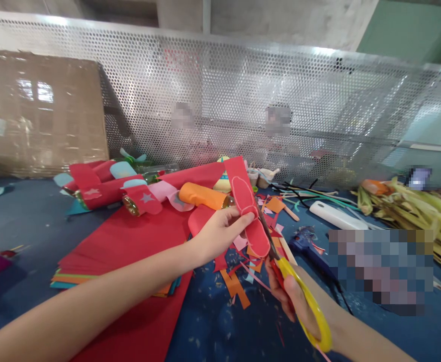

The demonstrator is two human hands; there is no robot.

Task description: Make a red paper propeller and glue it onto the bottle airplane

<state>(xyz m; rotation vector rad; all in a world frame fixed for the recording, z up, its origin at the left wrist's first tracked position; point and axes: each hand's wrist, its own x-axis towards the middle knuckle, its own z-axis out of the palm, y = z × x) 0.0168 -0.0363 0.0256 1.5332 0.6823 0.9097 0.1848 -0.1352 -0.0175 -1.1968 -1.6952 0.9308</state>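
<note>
Head view: right hand (298,297) grips yellow-handled scissors (287,267), blades along right edge of red paper strip (244,193) pinched by left hand (218,231)
Right hand nearest, fingers in the handles, blades pointing up and away, roughly parallel to strip, contact with paper unclear; strip raised ahead and left of right hand, long axis slanting from rounded lower end near the scissors up-left to square far end, white outline on it; left hand clamps it mid-length from the left; scraps (235,289) below on table (208,327), red sheets (125,239) left, blue glue gun (314,254) right; farther, orange roll (201,195), then perforated panel (224,75)
</note>
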